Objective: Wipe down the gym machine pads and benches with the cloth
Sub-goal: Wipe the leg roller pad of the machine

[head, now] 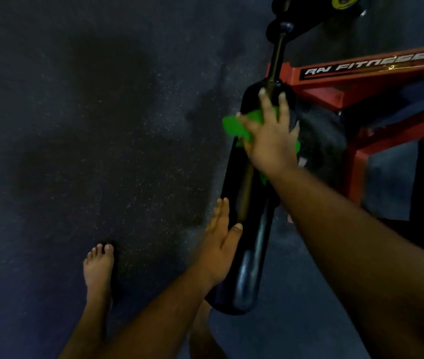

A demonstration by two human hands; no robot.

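Observation:
A long black padded roller (251, 255) of a gym machine runs from the lower middle up toward the red frame. My right hand (270, 136) presses a bright green cloth (236, 125) flat against the upper part of the pad, fingers spread and straight. My left hand (221, 244) rests with straight fingers against the pad's left side lower down, thumb on the pad's face. Part of the cloth shows below my right wrist.
The red machine frame (361, 81) with white lettering stands at the right, a black bar (278, 55) rising from the pad to a yellow-hubbed part (343, 1) at the top. Dark speckled rubber floor (89, 125) fills the left. My bare foot (99, 268) stands at lower left.

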